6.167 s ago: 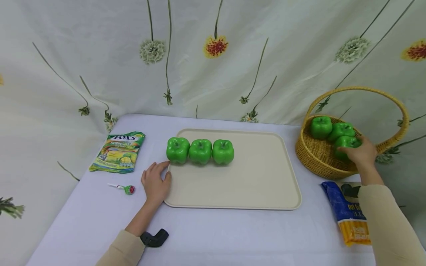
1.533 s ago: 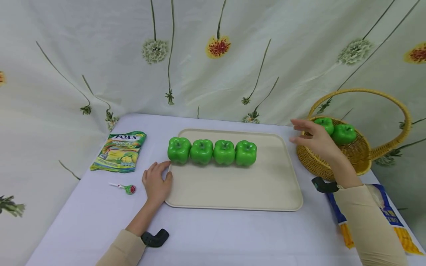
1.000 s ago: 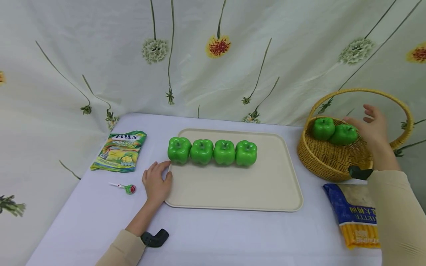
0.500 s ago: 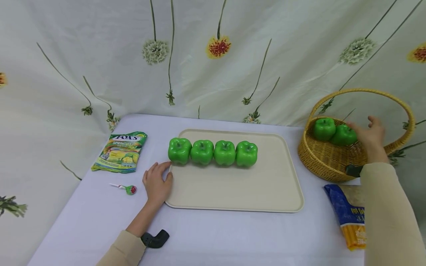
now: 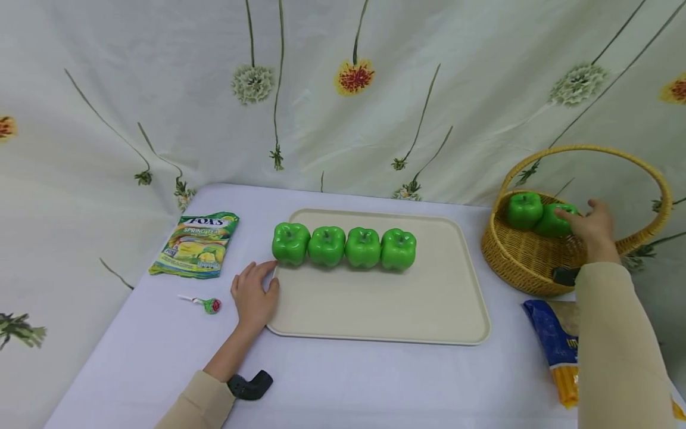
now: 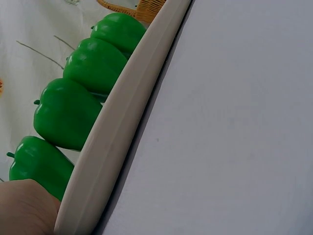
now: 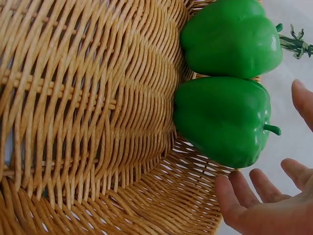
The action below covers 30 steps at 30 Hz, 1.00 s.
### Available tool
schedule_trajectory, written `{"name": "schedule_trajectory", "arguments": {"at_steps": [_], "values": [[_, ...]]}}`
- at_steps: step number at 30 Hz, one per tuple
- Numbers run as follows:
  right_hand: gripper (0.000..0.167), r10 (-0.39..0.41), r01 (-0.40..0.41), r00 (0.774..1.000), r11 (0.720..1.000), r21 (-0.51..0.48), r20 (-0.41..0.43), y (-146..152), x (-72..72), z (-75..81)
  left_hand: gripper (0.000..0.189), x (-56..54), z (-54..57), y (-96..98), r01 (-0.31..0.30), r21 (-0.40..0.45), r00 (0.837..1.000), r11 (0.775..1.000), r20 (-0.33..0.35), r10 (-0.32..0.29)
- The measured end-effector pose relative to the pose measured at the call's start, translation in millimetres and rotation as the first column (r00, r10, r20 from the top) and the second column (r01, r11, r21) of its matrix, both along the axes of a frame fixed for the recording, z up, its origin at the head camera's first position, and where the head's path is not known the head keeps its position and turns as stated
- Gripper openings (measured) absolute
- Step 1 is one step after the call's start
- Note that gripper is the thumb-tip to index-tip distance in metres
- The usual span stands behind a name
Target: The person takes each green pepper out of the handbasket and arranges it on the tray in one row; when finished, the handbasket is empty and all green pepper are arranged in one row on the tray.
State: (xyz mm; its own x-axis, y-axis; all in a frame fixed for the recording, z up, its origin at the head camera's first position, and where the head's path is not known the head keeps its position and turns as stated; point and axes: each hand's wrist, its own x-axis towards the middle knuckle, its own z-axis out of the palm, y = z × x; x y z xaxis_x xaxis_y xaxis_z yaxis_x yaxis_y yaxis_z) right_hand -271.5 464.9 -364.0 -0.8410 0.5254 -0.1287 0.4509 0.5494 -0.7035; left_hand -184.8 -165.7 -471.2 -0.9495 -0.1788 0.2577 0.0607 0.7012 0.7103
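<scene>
My right hand (image 5: 596, 229) is inside the wicker basket (image 5: 506, 262), its fingers (image 7: 261, 186) and thumb spread near a green bell pepper (image 7: 222, 120). In the right wrist view a gap shows between the fingertips and that pepper. Beside it in the basket sits another green bell pepper (image 5: 524, 210). My left hand (image 5: 253, 296) rests at the left edge of the beige tray (image 5: 375, 304), fingers relaxed, fingertips close to the leftmost pepper (image 5: 290, 243). Several green bell peppers stand side by side in a row across the tray's back left.
A candy bag (image 5: 197, 245) and a lollipop (image 5: 206, 304) lie left of the tray. A blue and yellow pasta bag (image 5: 554, 342) lies in front of the basket, partly under my right sleeve (image 5: 616, 345). The basket's tall handle (image 5: 595, 149) arches over my right hand.
Since the oldest frame, one pepper has gone from the basket to the row's right end. My right hand has returned from the basket's left side and lowered toward a pepper. My left hand stays put.
</scene>
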Motion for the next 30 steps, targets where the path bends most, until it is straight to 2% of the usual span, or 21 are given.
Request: {"name": "schedule_trajectory", "arguments": {"at_steps": [4, 10, 17, 21, 27, 30], "values": [[0.103, 0.029, -0.029, 0.999, 1.000, 0.001, 0.021, 4.0, -2.2, -4.8, 0.036, -0.1, 1.0, 0.2, 0.002, 0.002, 1.000, 1.000, -0.007, -0.002], [0.092, 0.037, -0.035, 0.999, 0.998, -0.047, 0.038, -5.8, 2.7, 0.5, 0.036, -0.6, 1.3, -0.3, 0.005, 0.002, 1.000, 1.000, -0.012, -0.005], [0.086, 0.043, -0.046, 0.996, 0.998, 0.034, 0.082, -14.5, 5.2, 4.7, 0.036, 0.9, 0.6, -1.6, 0.001, 0.001, 1.000, 1.000, -0.025, -0.001], [0.091, 0.031, -0.035, 0.997, 0.998, 0.059, 0.073, -9.3, -2.2, -3.7, 0.036, 1.4, 0.4, -2.4, 0.002, 0.003, 1.000, 1.000, -0.017, -0.002], [0.097, 0.043, -0.047, 0.997, 0.997, 0.062, 0.061, 20.6, -18.8, -25.0, 0.036, 1.1, -0.7, -2.4, 0.002, 0.005, 1.000, 1.000, -0.021, -0.002], [0.099, 0.056, -0.059, 0.997, 0.996, 0.064, 0.044, 26.9, -22.0, -27.4, 0.036, 1.5, -0.6, -2.3, 0.004, 0.006, 1.000, 1.000, -0.024, -0.003]]}}
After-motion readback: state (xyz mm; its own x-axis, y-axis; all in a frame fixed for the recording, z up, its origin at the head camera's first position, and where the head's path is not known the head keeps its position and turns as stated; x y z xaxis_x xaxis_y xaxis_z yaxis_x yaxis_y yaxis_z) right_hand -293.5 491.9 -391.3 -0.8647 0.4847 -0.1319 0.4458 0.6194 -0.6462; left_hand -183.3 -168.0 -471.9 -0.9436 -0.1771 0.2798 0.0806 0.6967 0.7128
